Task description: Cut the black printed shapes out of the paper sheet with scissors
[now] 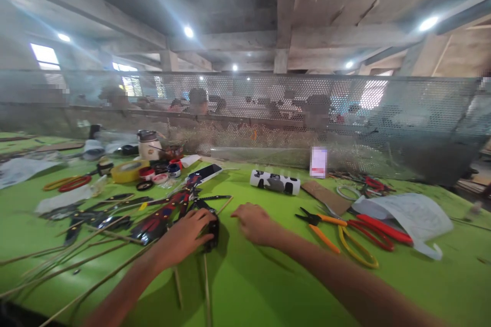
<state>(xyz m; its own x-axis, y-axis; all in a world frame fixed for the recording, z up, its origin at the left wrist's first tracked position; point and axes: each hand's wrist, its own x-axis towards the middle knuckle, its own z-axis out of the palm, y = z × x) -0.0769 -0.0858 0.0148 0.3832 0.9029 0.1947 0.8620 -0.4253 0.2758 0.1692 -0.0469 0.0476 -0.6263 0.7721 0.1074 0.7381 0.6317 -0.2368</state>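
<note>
My left hand [186, 237] lies on a small black object [213, 230] on the green table [261, 286], fingers curled over it. Beside it lie dark red-and-black printed strips [161, 217] and several thin bamboo sticks [69, 260]. My right hand [253, 223] rests palm down on the green surface just right of the black object, fingers bent and blurred, with nothing visible in it. Orange-handled pliers [320, 225] lie to its right.
Red-handled cutters [378, 232], a yellow loop and a white plastic bag [410, 214] lie at right. A black-and-white pouch [274, 182], a phone [207, 172], tape rolls [126, 171] and a jar [149, 145] stand further back. A perforated metal screen [268, 112] borders the table; people sit behind it.
</note>
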